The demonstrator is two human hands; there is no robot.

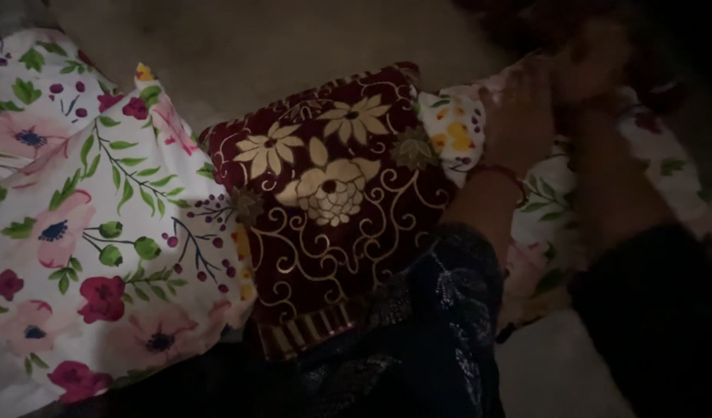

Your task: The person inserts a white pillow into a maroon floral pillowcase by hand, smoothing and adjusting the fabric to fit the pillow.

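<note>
A maroon cushion [333,201] with gold flower embroidery lies in the middle, between white floral fabrics. My left hand [520,108], with a red thread at the wrist, lies on the white floral fabric [553,201] just to the right of the cushion's top corner. My right hand [597,58] is farther up and right, dark and blurred, over the same fabric. Both forearms reach in from the bottom right in dark sleeves. The dim light hides whether either hand grips the fabric.
A large white cloth with pink and red flowers [85,217] covers the left side. A plain beige surface [278,46] lies beyond the cushion. A pale patch of floor or bedding [553,371] shows at the bottom right.
</note>
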